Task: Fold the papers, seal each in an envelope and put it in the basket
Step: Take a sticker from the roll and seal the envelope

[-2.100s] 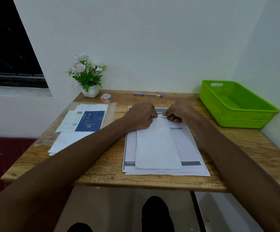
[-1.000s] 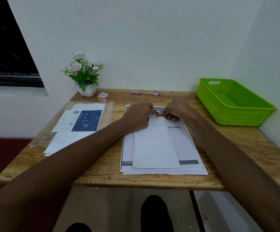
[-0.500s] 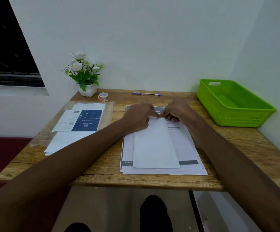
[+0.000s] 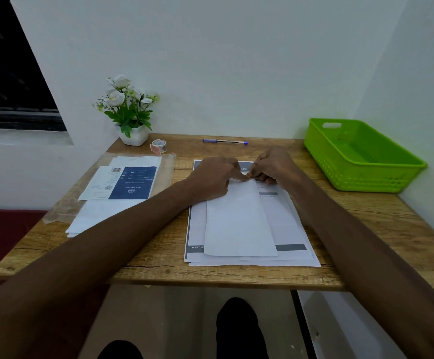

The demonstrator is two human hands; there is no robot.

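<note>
Both hands at far edge of folded paper (image 4: 239,224) – left hand (image 4: 214,178) and right hand (image 4: 273,165) grip pinched on top edge. Paper atop sheet stack (image 4: 292,229), tabletop (image 4: 164,244) centre – green basket (image 4: 361,156) far right.

Flowerpot (image 4: 133,136), tape roll (image 4: 158,146), pen (image 4: 225,142)

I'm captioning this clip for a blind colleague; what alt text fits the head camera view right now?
Two bare hands, left hand and right hand, pinch the far end of a folded white paper lying on a stack of printed sheets on a wooden table. An empty green basket sits at right; envelopes, tape, pen and a potted plant lie beyond.
</note>
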